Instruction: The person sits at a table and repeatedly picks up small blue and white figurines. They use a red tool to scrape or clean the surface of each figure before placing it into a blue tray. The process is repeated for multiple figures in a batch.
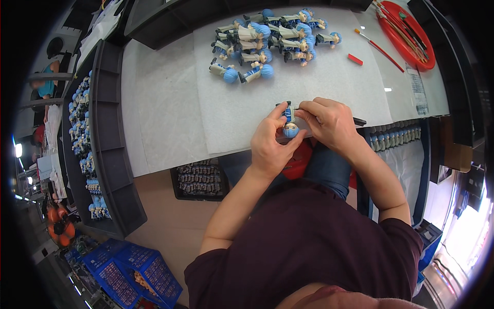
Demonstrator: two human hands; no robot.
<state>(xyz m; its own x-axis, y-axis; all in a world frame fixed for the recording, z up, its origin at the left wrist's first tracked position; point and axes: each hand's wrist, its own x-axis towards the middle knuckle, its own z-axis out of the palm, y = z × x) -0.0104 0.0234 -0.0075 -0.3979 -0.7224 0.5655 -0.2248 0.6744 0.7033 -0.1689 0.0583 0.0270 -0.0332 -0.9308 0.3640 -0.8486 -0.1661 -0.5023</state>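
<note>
Near the table's front edge, my left hand (pixel 270 139) grips a small figurine (pixel 290 129) with light blue hair and a blue and white outfit. The figurine's head points toward me and its dark feet point away. My right hand (pixel 327 121) is closed in a pinch beside it, on a slim black pen-like tool. The tool's dark tip is at the figurine's body, and its thick black end (pixel 359 122) sticks out past my hand. My fingers hide the middle of the tool.
A pile of similar figurines (pixel 252 33) lies on white sheeting at the back. To the right are a red block (pixel 355 59), a paintbrush (pixel 378 49) and a red tray (pixel 424 62) of brushes. Crates of figurines flank the table, including a black crate (pixel 116 149).
</note>
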